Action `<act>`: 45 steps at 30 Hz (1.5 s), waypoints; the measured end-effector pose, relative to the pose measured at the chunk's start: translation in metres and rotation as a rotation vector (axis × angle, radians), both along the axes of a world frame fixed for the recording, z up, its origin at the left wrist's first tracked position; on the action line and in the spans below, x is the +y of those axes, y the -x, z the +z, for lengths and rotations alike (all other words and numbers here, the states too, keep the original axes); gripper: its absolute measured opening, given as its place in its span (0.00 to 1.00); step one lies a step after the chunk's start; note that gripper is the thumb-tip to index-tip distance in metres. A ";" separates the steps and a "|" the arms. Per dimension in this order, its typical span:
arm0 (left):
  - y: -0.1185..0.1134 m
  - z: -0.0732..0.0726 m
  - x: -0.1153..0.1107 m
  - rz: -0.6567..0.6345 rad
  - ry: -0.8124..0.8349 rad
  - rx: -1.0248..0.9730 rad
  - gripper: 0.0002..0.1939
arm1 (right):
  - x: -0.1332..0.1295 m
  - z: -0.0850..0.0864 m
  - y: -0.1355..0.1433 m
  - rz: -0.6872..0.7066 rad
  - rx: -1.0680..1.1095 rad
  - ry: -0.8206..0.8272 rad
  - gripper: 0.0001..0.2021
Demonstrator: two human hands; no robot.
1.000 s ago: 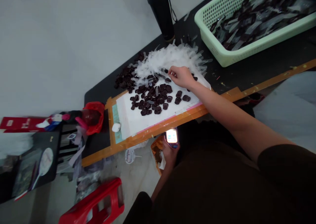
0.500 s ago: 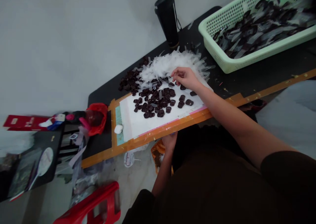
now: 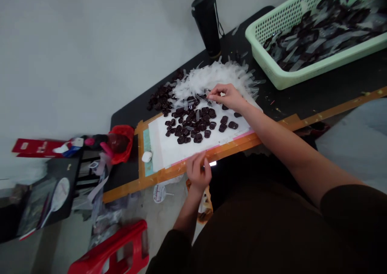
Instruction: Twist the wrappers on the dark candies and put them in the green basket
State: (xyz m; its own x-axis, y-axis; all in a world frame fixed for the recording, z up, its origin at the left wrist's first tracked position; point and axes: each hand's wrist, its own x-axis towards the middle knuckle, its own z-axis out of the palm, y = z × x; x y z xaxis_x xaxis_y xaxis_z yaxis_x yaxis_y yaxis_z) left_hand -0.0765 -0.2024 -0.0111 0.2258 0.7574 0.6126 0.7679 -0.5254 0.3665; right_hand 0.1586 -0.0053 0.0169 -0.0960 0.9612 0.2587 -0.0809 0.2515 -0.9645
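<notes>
My right hand (image 3: 226, 96) is over the white sheet (image 3: 169, 155), beside a heap of whitish translucent strips (image 3: 211, 78). Its thumb and forefinger are pinched together; whatever lies between them is too small to make out. Below and left of those fingertips, many small dark brown, glossy rounded pieces (image 3: 198, 138) are spread on the sheet. At the taped front edge of the table (image 3: 169, 172) my left hand (image 3: 198, 172) is raised, its fingers loosely bent and the thumb apart, with nothing visible in it. More dark pieces (image 3: 160, 98) are piled behind the sheet's left side.
A pale green basket (image 3: 279, 80) of dark pieces and clear strips stands at the right. A black tumbler (image 3: 207, 26) stands at the back. A small white case (image 3: 146, 157) sits at the left. Below are a red stool (image 3: 111, 245) and a lit screen (image 3: 213, 163).
My left hand has come up from under the table edge to in front of it. My right hand has shifted slightly left, and its fingertips have come together.
</notes>
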 end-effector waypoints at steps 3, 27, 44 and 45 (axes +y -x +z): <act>-0.009 0.028 0.062 -0.081 0.188 0.120 0.17 | -0.001 0.000 0.000 0.061 0.051 0.032 0.15; -0.040 0.031 0.193 -0.280 0.921 -1.116 0.10 | -0.015 0.004 0.016 0.240 -0.044 0.120 0.11; -0.050 0.026 0.184 -0.314 0.879 -1.213 0.11 | -0.032 -0.002 0.034 -0.278 -0.570 -0.330 0.08; -0.050 0.026 0.184 -0.292 0.868 -1.214 0.12 | -0.032 -0.002 0.034 -0.286 -0.588 -0.336 0.07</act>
State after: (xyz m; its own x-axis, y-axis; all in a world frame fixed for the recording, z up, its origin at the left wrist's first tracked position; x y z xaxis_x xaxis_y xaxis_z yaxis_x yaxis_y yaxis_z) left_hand -0.0263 -0.0182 0.0151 0.1301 0.9893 -0.0658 -0.3059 0.1032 0.9465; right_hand 0.1244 -0.0375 0.0146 -0.0669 0.8471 0.5271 0.5389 0.4753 -0.6955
